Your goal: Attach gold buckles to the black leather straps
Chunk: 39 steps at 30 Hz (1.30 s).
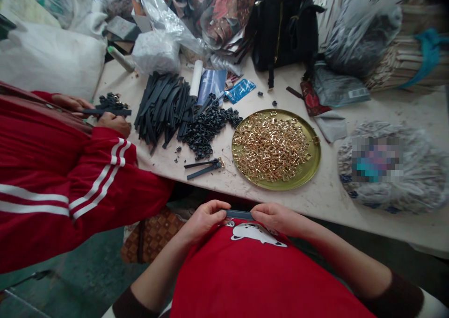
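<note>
A short dark strap (240, 214) is stretched level between my two hands, just in front of the table edge and over my red apron (259, 271). My left hand (207, 220) pinches its left end, and my right hand (271, 217) pinches the right end. Beyond them on the table stands a round gold tray (313, 168) heaped with small gold buckles (271, 145). Two finished-looking dark straps with gold buckles (205, 167) lie left of the tray. Behind those are a pile of small black loops (203, 133) and a stack of dark strips (159, 105).
At the left a co-worker in a red striped sleeve (101, 177) handles dark straps. A black bag (284, 28) stands at the back. To the right sits a stuffed clear plastic bag (393, 187). A white roll (196, 77) and a blue packet (240, 91) lie behind the loops.
</note>
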Tool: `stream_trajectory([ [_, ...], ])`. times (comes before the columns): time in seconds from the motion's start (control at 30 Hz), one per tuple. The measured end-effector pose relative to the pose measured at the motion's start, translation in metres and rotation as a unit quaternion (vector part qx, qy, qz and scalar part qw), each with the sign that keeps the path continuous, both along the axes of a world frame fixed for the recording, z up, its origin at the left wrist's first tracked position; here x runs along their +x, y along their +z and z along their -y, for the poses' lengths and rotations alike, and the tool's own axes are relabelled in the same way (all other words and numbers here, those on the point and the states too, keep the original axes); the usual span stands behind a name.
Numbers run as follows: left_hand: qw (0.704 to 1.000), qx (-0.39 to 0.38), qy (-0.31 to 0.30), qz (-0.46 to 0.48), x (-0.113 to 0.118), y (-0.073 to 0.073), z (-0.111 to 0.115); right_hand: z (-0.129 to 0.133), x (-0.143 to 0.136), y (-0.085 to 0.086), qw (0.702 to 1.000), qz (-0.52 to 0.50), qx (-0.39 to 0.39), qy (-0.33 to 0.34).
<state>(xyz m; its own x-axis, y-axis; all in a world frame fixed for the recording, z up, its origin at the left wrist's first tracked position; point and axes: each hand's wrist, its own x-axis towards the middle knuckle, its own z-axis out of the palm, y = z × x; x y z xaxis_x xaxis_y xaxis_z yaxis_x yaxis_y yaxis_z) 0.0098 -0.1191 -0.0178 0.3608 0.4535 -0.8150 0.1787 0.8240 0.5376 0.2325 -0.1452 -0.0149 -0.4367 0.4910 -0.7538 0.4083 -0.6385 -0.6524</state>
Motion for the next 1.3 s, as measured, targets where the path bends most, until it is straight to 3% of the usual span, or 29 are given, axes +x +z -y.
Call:
stream_trajectory([
  [0.1, 1.0, 0.009, -0.006, -0.009, -0.001, 0.0, -0.002, -0.003, -0.002, 0.002, 1.0, 0.005, 0.007, -0.003],
  [0.37, 0.999, 0.026, -0.026, -0.031, -0.01, 0.003, -0.019, -0.021, -0.008, 0.004, 0.991, 0.039, 0.127, 0.007],
  [0.57, 0.991, 0.082, -0.08, -0.067, -0.022, 0.0, -0.044, -0.05, -0.022, -0.002, 0.971, 0.085, 0.211, 0.076],
  [0.73, 0.966, 0.179, -0.149, -0.11, -0.034, -0.006, -0.072, -0.073, -0.043, -0.013, 0.928, 0.165, 0.296, 0.154],
  [0.93, 0.949, 0.226, -0.192, -0.112, -0.035, -0.002, -0.101, -0.104, -0.069, -0.023, 0.931, 0.111, 0.331, 0.104],
  [1.1, 0.942, 0.262, -0.18, -0.11, -0.032, 0.002, -0.118, -0.126, -0.087, -0.022, 0.963, -0.009, 0.267, 0.048],
  [1.3, 0.96, 0.209, -0.153, -0.107, -0.038, -0.01, -0.12, -0.124, -0.086, -0.031, 0.989, -0.074, 0.124, -0.018],
])
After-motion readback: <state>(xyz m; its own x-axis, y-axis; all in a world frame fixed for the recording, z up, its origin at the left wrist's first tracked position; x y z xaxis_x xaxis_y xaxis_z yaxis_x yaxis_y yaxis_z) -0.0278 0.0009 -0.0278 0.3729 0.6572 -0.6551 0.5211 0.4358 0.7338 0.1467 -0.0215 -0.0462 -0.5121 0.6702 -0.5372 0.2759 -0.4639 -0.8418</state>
